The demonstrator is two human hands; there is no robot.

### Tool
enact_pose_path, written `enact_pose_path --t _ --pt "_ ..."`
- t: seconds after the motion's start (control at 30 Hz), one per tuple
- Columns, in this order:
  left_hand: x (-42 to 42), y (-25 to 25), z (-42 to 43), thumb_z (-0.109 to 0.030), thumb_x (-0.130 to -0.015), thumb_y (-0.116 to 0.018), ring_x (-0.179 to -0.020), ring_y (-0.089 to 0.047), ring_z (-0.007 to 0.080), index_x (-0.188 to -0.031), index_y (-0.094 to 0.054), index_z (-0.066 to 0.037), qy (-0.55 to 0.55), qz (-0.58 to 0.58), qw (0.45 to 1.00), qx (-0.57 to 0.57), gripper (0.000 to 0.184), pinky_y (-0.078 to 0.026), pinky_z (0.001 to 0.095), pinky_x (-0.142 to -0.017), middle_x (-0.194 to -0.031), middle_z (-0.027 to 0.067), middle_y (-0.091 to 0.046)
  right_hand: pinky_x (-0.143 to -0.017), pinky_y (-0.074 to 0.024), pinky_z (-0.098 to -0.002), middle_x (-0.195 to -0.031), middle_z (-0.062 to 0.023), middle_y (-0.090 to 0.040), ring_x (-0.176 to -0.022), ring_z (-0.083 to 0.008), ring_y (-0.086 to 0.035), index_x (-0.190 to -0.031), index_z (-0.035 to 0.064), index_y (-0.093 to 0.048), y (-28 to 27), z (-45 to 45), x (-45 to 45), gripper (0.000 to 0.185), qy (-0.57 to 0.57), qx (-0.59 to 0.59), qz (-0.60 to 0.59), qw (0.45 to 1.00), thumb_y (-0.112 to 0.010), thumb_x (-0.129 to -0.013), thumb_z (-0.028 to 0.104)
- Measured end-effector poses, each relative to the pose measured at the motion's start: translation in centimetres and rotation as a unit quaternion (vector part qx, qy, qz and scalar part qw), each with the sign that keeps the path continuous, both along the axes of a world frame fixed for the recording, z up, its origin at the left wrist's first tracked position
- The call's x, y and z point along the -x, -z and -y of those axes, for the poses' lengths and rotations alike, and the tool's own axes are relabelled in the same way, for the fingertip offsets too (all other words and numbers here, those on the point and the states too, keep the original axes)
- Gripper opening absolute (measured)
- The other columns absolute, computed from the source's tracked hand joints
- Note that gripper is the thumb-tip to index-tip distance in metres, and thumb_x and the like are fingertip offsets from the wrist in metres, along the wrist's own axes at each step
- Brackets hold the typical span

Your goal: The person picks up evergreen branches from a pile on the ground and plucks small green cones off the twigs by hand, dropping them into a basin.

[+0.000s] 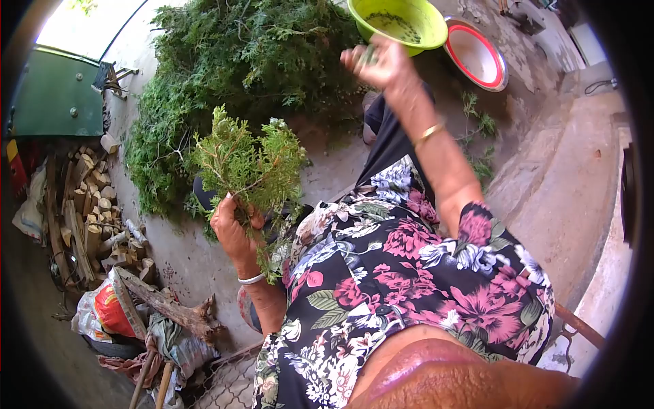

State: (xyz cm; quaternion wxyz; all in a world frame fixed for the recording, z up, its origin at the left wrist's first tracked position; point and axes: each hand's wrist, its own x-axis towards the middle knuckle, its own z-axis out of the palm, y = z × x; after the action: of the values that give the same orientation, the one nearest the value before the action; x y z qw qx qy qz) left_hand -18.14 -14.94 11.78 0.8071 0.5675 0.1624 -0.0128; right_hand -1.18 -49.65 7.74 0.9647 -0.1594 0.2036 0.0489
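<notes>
My left hand point(237, 221) is closed round the stem of a leafy green sprig point(252, 163), which fans out above and beside the fingers. Over by the near rim of a lime-green basin point(432, 42), my right hand point(375, 63) is raised with its fingers curled round small green bits. Small dark pieces lie in the bottom of the basin. A large heap of cut evergreen branches point(238, 61) spreads on the ground beyond the sprig.
A red-rimmed white basin point(503, 71) stands right of the green one, with loose sprigs point(482, 126) below it. Stacked firewood point(92, 204), a log point(167, 303) and bags point(112, 310) are at the left. A green metal panel point(58, 95) stands upper left.
</notes>
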Motion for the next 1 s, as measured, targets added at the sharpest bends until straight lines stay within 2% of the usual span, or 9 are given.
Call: enact_pose_path --t 0.03,0.1,0.27,0.3,0.33,0.4,0.43,0.57,1.0 --pt "0.1 -0.3 0.0 -0.020 -0.091 -0.042 -0.041 -0.041 0.0139 -0.071 -0.048 -0.004 0.001 0.003 1.000 0.009 0.027 -0.034 0.0277 -0.037 -0.059 0.0057 -0.046 -0.074 -0.0486 -0.0371 -0.090 -0.0203 -0.056 -0.083 -0.0294 -0.055 -0.100 -0.0088 -0.053 -3.9 1.4 -0.7 0.032 0.083 0.089 0.020 0.992 -0.053 -0.087 0.021" --pt "0.3 -0.6 0.1 -0.020 -0.091 -0.042 -0.041 -0.041 0.0139 -0.071 -0.047 -0.004 0.002 0.005 1.000 0.017 0.027 -0.034 0.0276 -0.037 -0.059 0.0056 -0.046 -0.103 -0.0219 -0.0610 -0.134 -0.0256 -0.036 -0.124 -0.0432 -0.033 -0.135 0.0003 -0.030 -7.2 6.4 -3.4 0.079 0.156 0.087 0.087 0.980 -0.058 -0.080 0.050" --pt "0.0 0.0 0.0 -0.019 -0.090 -0.045 -0.040 -0.041 0.0136 -0.070 -0.047 -0.006 -0.018 0.015 0.999 -0.028 0.024 -0.034 0.0276 -0.037 -0.055 0.0054 -0.045 -0.096 -0.0347 -0.0526 -0.120 -0.0294 -0.049 -0.121 -0.0403 -0.038 -0.130 -0.0091 -0.033 -6.9 10.8 -5.1 0.081 0.193 0.045 0.081 0.977 -0.055 -0.080 0.051" --pt "-0.1 0.0 0.0 -0.019 -0.090 -0.045 -0.040 -0.041 0.0136 -0.070 -0.047 -0.006 -0.035 0.012 0.999 -0.032 0.024 -0.034 0.0276 -0.037 -0.055 0.0054 -0.045 -0.101 -0.0333 -0.0437 -0.116 -0.0289 -0.052 -0.123 -0.0341 -0.038 -0.128 -0.0135 -0.030 -5.7 10.3 -5.1 0.080 0.106 0.049 0.134 0.984 -0.056 -0.082 0.047" --pt "-0.2 -0.2 0.4 -0.018 -0.089 -0.046 -0.040 -0.040 0.0133 -0.070 -0.047 -0.006 -0.028 0.015 0.999 -0.027 0.023 -0.033 0.0275 -0.037 -0.054 0.0052 -0.044 -0.104 -0.0290 -0.0423 -0.129 -0.0291 -0.036 -0.128 -0.0331 -0.031 -0.133 -0.0121 -0.020 -2.7 10.4 -5.2 0.088 -0.103 -0.088 0.304 0.943 -0.055 -0.081 0.050" --pt "-0.4 -0.4 0.6 -0.016 -0.088 -0.047 -0.039 -0.041 0.0129 -0.070 -0.047 -0.006 -0.014 0.027 1.000 -0.003 0.021 -0.034 0.0271 -0.036 -0.053 0.0048 -0.045 -0.083 -0.0368 -0.0348 -0.109 -0.0198 -0.040 -0.098 -0.0250 -0.040 -0.113 -0.0065 -0.034 -3.1 5.5 -3.0 0.054 -0.182 -0.060 0.295 0.936 -0.055 -0.083 0.033" --pt "-0.4 -0.4 0.6 -0.016 -0.088 -0.047 -0.039 -0.041 0.0129 -0.070 -0.047 -0.006 -0.021 0.025 0.999 -0.009 0.021 -0.034 0.0271 -0.036 -0.053 0.0048 -0.045 -0.058 -0.0490 -0.0287 -0.077 -0.0104 -0.059 -0.064 -0.0179 -0.056 -0.089 -0.0023 -0.060 -6.7 -0.1 0.8 0.017 -0.053 0.111 0.121 0.985 -0.056 -0.086 0.014" --pt "-0.5 -0.4 0.4 -0.014 -0.088 -0.047 -0.039 -0.044 0.0147 -0.075 -0.051 -0.002 -0.003 0.040 0.999 0.000 0.018 -0.037 0.0275 -0.036 -0.055 0.0068 -0.049 -0.051 -0.0437 -0.0182 -0.082 -0.0091 -0.064 -0.065 -0.0106 -0.056 -0.093 -0.0018 -0.062 -6.8 -7.4 4.9 0.018 -0.160 0.226 0.155 0.949 -0.062 -0.084 0.014" --pt "0.1 -0.3 1.9 -0.013 -0.084 -0.057 -0.043 -0.044 0.0094 -0.065 -0.051 -0.004 -0.025 0.053 0.995 -0.076 0.022 -0.036 0.0228 -0.038 -0.057 0.0025 -0.050 -0.063 -0.0483 -0.0222 -0.074 -0.0037 -0.065 -0.068 -0.0059 -0.057 -0.086 -0.0003 -0.067 -9.4 -14.5 8.4 0.018 -0.082 0.575 0.326 0.746 -0.073 -0.075 0.013"
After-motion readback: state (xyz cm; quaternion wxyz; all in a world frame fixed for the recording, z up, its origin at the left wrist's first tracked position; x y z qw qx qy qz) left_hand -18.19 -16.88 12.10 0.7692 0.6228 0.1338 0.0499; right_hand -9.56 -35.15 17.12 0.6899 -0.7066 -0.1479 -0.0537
